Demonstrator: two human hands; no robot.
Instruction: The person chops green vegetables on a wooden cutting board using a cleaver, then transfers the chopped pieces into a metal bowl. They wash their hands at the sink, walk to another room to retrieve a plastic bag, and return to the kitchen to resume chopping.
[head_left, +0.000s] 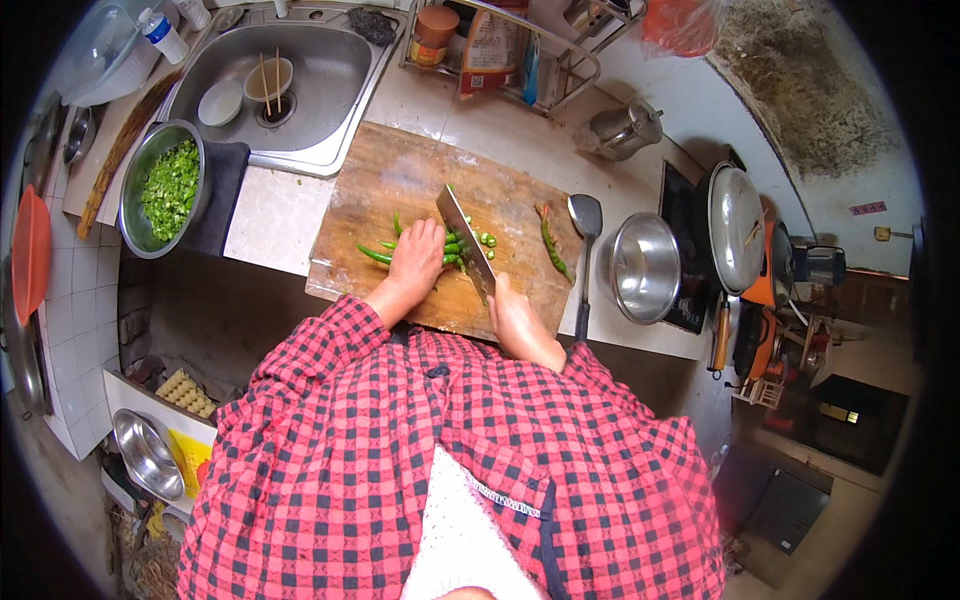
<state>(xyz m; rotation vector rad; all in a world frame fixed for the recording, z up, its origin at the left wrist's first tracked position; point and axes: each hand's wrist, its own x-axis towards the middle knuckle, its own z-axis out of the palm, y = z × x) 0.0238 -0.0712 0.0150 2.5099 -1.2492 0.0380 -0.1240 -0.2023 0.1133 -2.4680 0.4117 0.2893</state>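
My left hand (417, 259) presses a small bunch of long green chili peppers (375, 254) against a wooden cutting board (390, 169). The stem ends stick out to its left. In my right hand (517, 315) is the handle of a cleaver (466, 241), whose blade stands on edge across the peppers, close beside my left fingers. Cut green rings (487, 240) lie just right of the blade. Apart from these, a curved green pepper with a reddish end (553, 244) rests near the board's right side. My fingers hide the middle of the bunch.
A steel bowl of chopped green pepper (171, 184) stands at the counter's left edge, by the sink (322, 75) holding bowls and chopsticks. Right of the board are a spatula (586, 247), a steel bowl (645, 268) and a lidded wok (735, 229). A metal kettle (630, 129) stands behind.
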